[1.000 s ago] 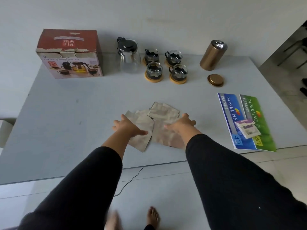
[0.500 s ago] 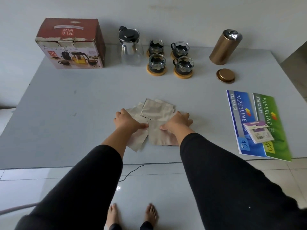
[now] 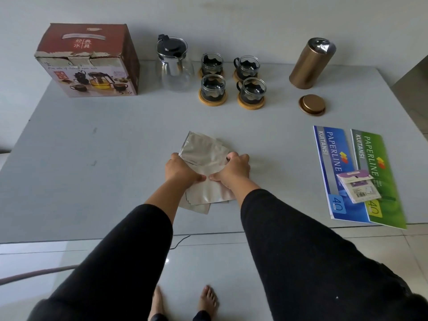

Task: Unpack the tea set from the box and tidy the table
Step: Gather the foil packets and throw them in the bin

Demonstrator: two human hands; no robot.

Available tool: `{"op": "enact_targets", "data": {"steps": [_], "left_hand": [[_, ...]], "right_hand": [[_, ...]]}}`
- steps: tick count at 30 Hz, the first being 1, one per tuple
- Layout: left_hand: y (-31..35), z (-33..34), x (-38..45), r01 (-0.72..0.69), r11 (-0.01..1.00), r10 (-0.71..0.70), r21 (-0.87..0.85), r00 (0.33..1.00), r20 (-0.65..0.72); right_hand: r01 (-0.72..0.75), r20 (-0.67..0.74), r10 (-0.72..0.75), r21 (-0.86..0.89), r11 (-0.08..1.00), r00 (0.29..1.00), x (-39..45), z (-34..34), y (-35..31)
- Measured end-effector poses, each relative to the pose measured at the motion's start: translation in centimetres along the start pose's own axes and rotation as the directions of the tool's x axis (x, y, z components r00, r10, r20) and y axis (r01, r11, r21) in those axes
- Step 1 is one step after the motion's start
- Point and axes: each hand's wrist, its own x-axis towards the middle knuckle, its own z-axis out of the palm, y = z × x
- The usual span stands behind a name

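Observation:
Several flat silver-beige foil pouches point(image 3: 203, 154) lie bunched in a rough stack at the table's middle front. My left hand point(image 3: 180, 170) presses on the stack's left side and my right hand point(image 3: 234, 170) on its right, thumbs nearly meeting, fingers curled around the pouch edges. At the back stand the red tea set box point(image 3: 90, 63), a glass teapot point(image 3: 174, 66) with a black lid, and several glass cups point(image 3: 213, 88) on round wooden coasters.
A gold canister point(image 3: 310, 63) stands open at the back right, its lid point(image 3: 312, 104) lying in front of it. Two receipt booklets, blue point(image 3: 328, 158) and green point(image 3: 379, 181), lie at the right front edge under a small packet point(image 3: 357, 187). The grey table point(image 3: 92, 170) ends near my arms.
My hands have slid inward, pushing the spread pouches together into a tighter stack. The camera view has shifted slightly left.

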Motion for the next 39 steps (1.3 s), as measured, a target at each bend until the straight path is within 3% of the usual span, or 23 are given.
{"op": "enact_targets", "data": {"steps": [10,15,21,25,33,39], "left_hand": [[0.2,-0.1,0.7,-0.117,0.989,0.115,0.095,0.993,0.033],[-0.4,-0.6,1.1,-0.135,0.991,0.135,0.000,0.989,0.060],[-0.9,-1.6,1.9,-0.155,0.982,0.169,-0.104,0.974,0.148],[-0.7,-2.2,2.1,-0.143,0.963,0.194,-0.230,0.957,0.217],[2.4,-3.4,0.4,-0.237,0.942,0.307,-0.236,0.892,0.332],[7.9,-2.9,-3.5,-0.390,0.893,0.449,-0.222,0.803,0.392]], "right_hand": [[0.108,-0.039,-0.107,0.018,0.994,0.993,0.8,0.5,-0.2],[0.160,-0.083,-0.152,0.092,0.983,0.985,0.5,0.9,-0.1],[0.158,-0.019,-0.159,0.259,0.953,0.987,-0.1,0.4,0.2],[0.116,0.006,-0.132,0.441,0.890,0.991,-0.3,-0.5,0.3],[-0.005,-0.012,0.016,0.610,0.792,1.000,-3.1,-3.8,0.0],[0.026,-0.199,0.132,0.637,0.770,0.971,-5.9,-8.9,1.7]]}}
